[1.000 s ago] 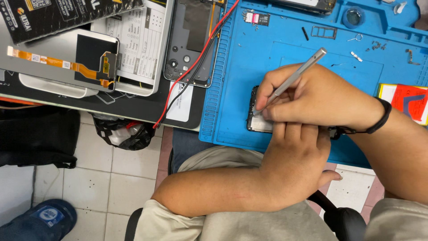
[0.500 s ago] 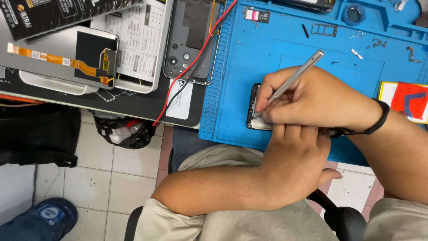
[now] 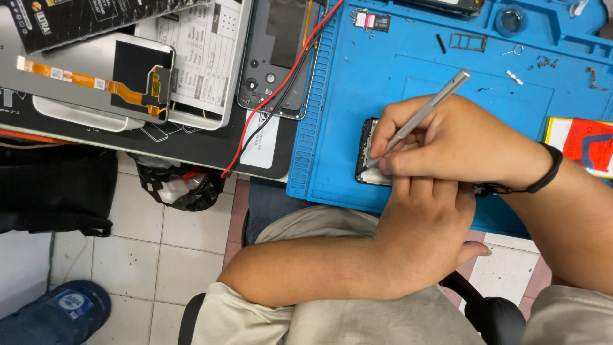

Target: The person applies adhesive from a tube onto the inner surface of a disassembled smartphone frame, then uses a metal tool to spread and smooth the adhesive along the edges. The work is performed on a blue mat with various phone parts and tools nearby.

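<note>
Hands meet over a small black phone (image 3: pixel 368 153) lying on the blue work mat (image 3: pixel 357 76), right of the frame's centre. The right hand (image 3: pixel 466 144) is curled shut around a slim silver tool (image 3: pixel 421 115), held like a pen, with its tip pressed down onto the phone's lower edge and its far end pointing up toward the upper right. A black wristband (image 3: pixel 549 169) circles that wrist. The left hand (image 3: pixel 424 230) comes up from the bottom of the frame and lies under the right one, fingers reaching onto the mat beside the phone; how far they are curled and whether they grip it I cannot tell, since the right hand covers them.

Near the top centre, a grey phone back cover (image 3: pixel 278 54) lies partly on the mat's left edge, crossed by a red wire (image 3: pixel 281 83) and a black one. At upper left sits a phone screen part with an orange ribbon cable (image 3: pixel 89 80). A red and yellow packet (image 3: pixel 584 144) shows at the right edge. Small screws (image 3: pixel 543 62) are scattered at upper right.
</note>
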